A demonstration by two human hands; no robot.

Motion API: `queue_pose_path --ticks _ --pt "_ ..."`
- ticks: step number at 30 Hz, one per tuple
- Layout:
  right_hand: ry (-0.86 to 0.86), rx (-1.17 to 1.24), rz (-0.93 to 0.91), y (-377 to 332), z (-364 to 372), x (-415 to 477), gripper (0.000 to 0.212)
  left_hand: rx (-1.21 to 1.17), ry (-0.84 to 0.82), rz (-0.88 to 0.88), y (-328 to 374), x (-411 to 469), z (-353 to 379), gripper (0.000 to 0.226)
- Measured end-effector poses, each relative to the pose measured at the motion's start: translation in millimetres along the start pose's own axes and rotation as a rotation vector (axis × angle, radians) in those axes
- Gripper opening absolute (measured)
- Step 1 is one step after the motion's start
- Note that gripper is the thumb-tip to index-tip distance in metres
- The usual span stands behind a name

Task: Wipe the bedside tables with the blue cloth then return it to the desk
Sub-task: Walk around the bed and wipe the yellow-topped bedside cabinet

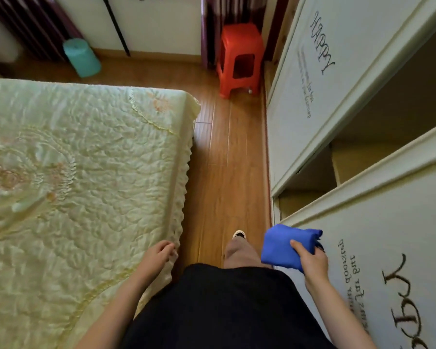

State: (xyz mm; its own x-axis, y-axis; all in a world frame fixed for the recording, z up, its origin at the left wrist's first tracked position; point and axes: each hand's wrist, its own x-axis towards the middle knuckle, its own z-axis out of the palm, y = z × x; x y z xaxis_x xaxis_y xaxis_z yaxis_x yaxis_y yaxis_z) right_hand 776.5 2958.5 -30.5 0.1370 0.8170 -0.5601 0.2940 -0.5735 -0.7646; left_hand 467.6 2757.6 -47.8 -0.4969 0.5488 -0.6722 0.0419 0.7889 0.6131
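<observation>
The blue cloth point(282, 248), folded into a thick pad, is held in my right hand point(310, 258) at the lower right, close to the white wardrobe front. My left hand point(159, 253) hangs at the bed's edge with its fingers loosely curled and nothing in it; whether it touches the cover's frill I cannot tell. No bedside table and no desk is in view.
A bed with a pale green quilted cover point(81, 185) fills the left. A white wardrobe point(312, 122) with a partly slid-open door lines the right. Between them runs a narrow wooden floor strip point(227, 159). A red plastic stool point(241, 59) and a teal bin point(82, 57) stand at the far end.
</observation>
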Motion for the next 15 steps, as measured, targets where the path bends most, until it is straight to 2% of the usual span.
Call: queue_pose_path --ticks 8,15 --pt "-0.225 -0.094 -0.083 -151 82 119 0.038 -0.191 0.234 -0.146 81 74 -25 0.023" --pt "-0.235 -0.110 -0.085 -231 138 208 0.031 -0.219 0.239 -0.151 167 175 -47 0.023"
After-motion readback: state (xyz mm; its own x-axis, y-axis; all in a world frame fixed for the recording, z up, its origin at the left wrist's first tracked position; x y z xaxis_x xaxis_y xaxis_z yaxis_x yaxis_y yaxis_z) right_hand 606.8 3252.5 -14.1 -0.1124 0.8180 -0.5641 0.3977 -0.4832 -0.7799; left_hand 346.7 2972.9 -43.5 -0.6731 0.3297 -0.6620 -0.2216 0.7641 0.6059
